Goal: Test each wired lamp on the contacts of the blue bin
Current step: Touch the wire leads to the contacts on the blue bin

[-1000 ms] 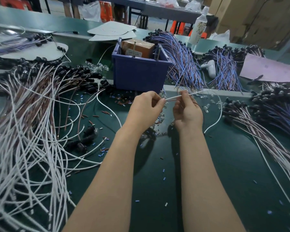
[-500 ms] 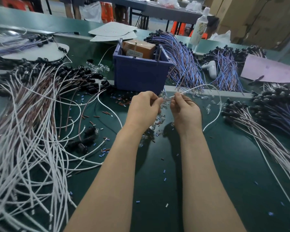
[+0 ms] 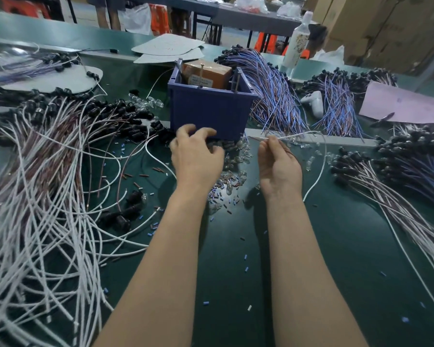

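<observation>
The blue bin [image 3: 208, 108] stands at the middle back of the green table, with an orange box and upright metal pins [image 3: 237, 80] inside it. My right hand [image 3: 277, 164] pinches a white and brown wire pair [image 3: 296, 135] just right of the bin's front; the wire loops right and down to the table. My left hand [image 3: 197, 156] hovers with spread, bent fingers over a pile of small clear bulbs [image 3: 236, 161] in front of the bin and holds nothing that I can see.
Heaps of white and brown wires with black sockets [image 3: 48, 171] cover the left. Blue and brown wired bundles [image 3: 278, 96] lie right of the bin, with more at the far right [image 3: 411, 171]. Small blue sleeves [image 3: 223, 199] litter the table. A white bottle [image 3: 297, 46] stands behind.
My left hand has let go of the wire and moved left over the bulbs, fingers spread. My right hand keeps the wire and has shifted slightly right.
</observation>
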`<state>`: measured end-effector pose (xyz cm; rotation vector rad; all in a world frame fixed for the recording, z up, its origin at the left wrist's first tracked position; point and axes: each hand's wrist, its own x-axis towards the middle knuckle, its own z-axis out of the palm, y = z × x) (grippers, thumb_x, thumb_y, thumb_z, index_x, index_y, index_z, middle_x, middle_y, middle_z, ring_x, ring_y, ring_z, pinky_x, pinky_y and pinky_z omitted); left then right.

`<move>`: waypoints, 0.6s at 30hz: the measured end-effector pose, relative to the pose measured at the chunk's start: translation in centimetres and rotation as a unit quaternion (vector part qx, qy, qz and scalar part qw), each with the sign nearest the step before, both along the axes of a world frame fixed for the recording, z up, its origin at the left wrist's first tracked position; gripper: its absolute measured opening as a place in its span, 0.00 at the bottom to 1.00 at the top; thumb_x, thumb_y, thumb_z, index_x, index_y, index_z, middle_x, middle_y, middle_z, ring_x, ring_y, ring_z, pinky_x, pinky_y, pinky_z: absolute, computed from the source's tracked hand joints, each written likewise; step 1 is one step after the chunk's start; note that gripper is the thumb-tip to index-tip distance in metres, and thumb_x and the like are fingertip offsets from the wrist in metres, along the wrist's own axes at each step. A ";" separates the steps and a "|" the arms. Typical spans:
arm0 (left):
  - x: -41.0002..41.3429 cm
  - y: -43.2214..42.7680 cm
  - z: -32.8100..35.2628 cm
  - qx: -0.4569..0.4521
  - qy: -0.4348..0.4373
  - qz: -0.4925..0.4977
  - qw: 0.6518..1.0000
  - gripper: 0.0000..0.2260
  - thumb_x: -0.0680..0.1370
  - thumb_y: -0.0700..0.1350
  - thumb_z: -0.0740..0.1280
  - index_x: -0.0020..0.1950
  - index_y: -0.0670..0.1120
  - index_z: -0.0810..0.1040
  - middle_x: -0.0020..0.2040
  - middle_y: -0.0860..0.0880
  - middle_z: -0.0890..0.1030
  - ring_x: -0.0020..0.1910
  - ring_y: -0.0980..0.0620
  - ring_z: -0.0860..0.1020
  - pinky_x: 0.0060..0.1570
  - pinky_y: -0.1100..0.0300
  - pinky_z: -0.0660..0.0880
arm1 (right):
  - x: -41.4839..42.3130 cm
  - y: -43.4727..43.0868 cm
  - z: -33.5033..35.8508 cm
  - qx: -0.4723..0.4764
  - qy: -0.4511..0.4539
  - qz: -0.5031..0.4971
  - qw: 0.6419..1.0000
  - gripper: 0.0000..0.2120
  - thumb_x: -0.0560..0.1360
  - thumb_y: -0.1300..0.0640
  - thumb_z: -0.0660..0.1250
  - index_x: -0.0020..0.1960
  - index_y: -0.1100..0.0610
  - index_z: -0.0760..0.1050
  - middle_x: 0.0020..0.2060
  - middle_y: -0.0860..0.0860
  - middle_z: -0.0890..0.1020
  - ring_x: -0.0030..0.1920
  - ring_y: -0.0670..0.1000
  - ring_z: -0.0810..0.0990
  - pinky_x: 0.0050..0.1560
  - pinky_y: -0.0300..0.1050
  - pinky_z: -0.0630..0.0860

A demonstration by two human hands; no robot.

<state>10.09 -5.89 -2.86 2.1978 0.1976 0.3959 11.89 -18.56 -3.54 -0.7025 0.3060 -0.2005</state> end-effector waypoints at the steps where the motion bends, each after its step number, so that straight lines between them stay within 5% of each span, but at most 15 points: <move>1: 0.0 -0.2 0.1 -0.028 0.000 -0.045 0.999 0.13 0.77 0.44 0.64 0.61 0.48 0.78 0.63 0.47 0.74 0.63 0.48 0.72 0.63 0.60 0.67 | 0.1 0.1 0.1 0.014 -0.003 0.004 1.000 0.06 0.76 0.67 0.66 0.40 0.62 0.75 0.26 0.50 0.81 0.27 0.44 0.80 0.31 0.34 0.79; 3: -0.2 -1.0 0.3 -0.085 0.039 -0.174 0.980 0.13 0.80 0.47 0.63 0.62 0.45 0.78 0.58 0.48 0.80 0.58 0.51 0.77 0.60 0.61 0.71 | 0.3 0.4 0.1 0.031 -0.004 0.020 0.999 0.06 0.76 0.67 0.65 0.41 0.61 0.75 0.25 0.50 0.81 0.26 0.44 0.79 0.32 0.34 0.78; 6: -0.6 -2.8 0.4 -0.125 0.077 -0.272 0.951 0.16 0.83 0.47 0.56 0.67 0.43 0.73 0.63 0.46 0.77 0.62 0.51 0.75 0.65 0.58 0.68 | 0.3 1.4 0.0 0.009 0.017 0.070 0.997 0.05 0.76 0.63 0.66 0.41 0.60 0.75 0.31 0.52 0.79 0.32 0.48 0.78 0.47 0.43 0.77; 8: -0.3 -3.6 0.3 -0.115 0.028 -0.232 0.965 0.14 0.83 0.45 0.56 0.64 0.42 0.75 0.61 0.43 0.77 0.60 0.48 0.75 0.62 0.58 0.69 | 0.2 2.0 0.1 -0.005 0.037 0.098 0.994 0.05 0.76 0.61 0.67 0.41 0.60 0.76 0.35 0.54 0.78 0.37 0.51 0.77 0.53 0.47 0.75; 11: 0.4 -3.7 -0.2 -0.106 -0.036 -0.130 0.985 0.12 0.82 0.45 0.58 0.57 0.42 0.79 0.55 0.41 0.78 0.53 0.46 0.77 0.55 0.60 0.70 | 0.0 2.7 0.4 0.024 0.034 0.125 0.991 0.07 0.77 0.60 0.65 0.42 0.61 0.76 0.36 0.55 0.78 0.38 0.51 0.77 0.49 0.44 0.75; 16: 0.9 -3.5 0.2 -0.241 -0.075 -0.038 0.967 0.10 0.80 0.44 0.62 0.51 0.42 0.81 0.48 0.41 0.83 0.49 0.43 0.80 0.54 0.48 0.76 | -0.7 4.3 1.0 0.053 0.032 0.158 0.985 0.07 0.79 0.58 0.63 0.45 0.61 0.77 0.40 0.54 0.80 0.42 0.52 0.78 0.61 0.47 0.72; 18: 1.2 -3.2 0.2 -0.219 -0.091 -0.002 0.971 0.09 0.80 0.44 0.63 0.47 0.43 0.81 0.46 0.43 0.83 0.48 0.45 0.80 0.53 0.49 0.76 | -1.1 4.5 1.3 -0.024 0.044 0.150 0.987 0.11 0.79 0.56 0.62 0.43 0.60 0.78 0.35 0.53 0.80 0.38 0.50 0.77 0.48 0.44 0.76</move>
